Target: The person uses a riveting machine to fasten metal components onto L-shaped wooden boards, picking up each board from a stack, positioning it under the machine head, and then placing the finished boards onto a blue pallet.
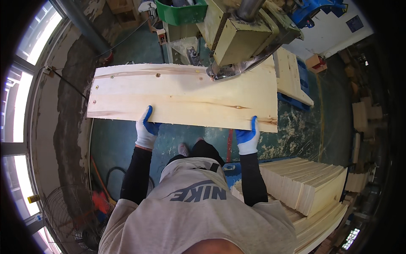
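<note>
A long, pale wooden board [182, 95] with several knots spans the middle of the view, held level by its near edge. My left hand [146, 130], in a white glove with blue coating, grips that edge left of centre, thumb on top and fingers underneath. Near the board's right end, my right hand [248, 137] in a matching glove holds the edge the same way. Over the board's far side hangs a greenish-beige machine head [243, 40] with a clear guard [230, 72] low above the wood. The guard hides whatever tool is under it.
Stacked boards [304, 182] rise at my right on a blue pallet [231, 171]. More boards [292, 76] lie on another blue pallet beyond the held board's right end. A green bin [182, 12] stands at the back. A wire-cage fan [69, 216] is at lower left, near windows.
</note>
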Tool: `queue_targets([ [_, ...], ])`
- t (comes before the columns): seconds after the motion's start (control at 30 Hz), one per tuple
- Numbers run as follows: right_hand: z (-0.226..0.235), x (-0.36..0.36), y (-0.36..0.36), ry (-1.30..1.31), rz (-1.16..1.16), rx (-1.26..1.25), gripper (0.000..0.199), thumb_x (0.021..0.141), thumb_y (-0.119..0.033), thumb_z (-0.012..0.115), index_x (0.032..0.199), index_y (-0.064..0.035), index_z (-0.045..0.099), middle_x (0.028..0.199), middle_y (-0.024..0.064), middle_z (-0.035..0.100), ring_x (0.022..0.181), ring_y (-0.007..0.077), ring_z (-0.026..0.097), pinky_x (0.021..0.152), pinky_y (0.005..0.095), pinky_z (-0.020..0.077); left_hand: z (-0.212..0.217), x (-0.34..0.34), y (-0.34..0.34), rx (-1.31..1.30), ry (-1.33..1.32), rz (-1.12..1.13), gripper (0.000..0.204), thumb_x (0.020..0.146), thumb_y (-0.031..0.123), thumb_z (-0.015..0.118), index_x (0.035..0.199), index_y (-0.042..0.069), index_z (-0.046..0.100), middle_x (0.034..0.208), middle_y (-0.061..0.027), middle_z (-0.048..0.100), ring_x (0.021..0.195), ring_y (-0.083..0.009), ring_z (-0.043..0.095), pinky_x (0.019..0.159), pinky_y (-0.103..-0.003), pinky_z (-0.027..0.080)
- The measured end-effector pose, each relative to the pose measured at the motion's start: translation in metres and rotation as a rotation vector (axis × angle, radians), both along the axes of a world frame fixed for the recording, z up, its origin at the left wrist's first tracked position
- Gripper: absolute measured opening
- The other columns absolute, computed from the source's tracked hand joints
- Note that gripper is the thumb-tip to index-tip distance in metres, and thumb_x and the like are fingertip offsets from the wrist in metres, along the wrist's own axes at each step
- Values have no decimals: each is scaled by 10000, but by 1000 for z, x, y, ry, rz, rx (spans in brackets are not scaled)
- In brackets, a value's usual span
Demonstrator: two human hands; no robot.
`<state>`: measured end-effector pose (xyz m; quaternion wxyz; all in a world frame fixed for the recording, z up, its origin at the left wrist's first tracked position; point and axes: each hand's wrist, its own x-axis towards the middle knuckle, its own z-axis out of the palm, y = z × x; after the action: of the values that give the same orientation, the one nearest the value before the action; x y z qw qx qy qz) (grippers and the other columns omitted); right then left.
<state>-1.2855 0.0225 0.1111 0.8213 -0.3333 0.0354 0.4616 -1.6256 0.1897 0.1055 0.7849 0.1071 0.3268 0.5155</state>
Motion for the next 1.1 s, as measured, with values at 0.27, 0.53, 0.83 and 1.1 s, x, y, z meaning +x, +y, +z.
queue_targets([
  [0.27, 48, 162, -47, -944, -14, -612, 560, 1051, -389, 515, 1483, -46, 414, 1430, 119, 528, 1281, 222, 544, 1006, 351, 490, 3, 1, 27, 37, 2, -55, 350, 989, 177, 626, 1296, 17, 579, 1237, -105, 638, 1161, -249, 630, 978, -418, 540],
  [0.53, 24, 160, 8, -1092, 274, -754, 470, 1067, -352, 494, 1338, 28, 552, 1271, 99, 635, 1147, 158, 577, 1000, 282, 436, 7, 5, 26, 64, 87, 5, 372, 964, 157, 655, 1304, 29, 571, 1241, -97, 627, 1145, -239, 627, 973, -412, 543],
  [0.83, 12, 169, 11, -1034, 270, -695, 426, 1051, -325, 544, 1281, 31, 583, 1212, 71, 645, 1072, 134, 589, 952, 270, 451, 14, 3, 21, 60, 36, -13, 360, 975, 149, 637, 1304, 21, 567, 1246, -95, 631, 1157, -241, 630, 966, -411, 546],
  [1.1, 82, 83, 39, -1986, -155, -673, 358, 877, -242, 739, 1159, -36, 658, 1175, 170, 616, 1152, 352, 543, 1013, 452, 423, 17, 2, 17, 70, 62, 13, 359, 964, 147, 657, 1295, 30, 577, 1241, -87, 631, 1155, -232, 630, 963, -403, 546],
])
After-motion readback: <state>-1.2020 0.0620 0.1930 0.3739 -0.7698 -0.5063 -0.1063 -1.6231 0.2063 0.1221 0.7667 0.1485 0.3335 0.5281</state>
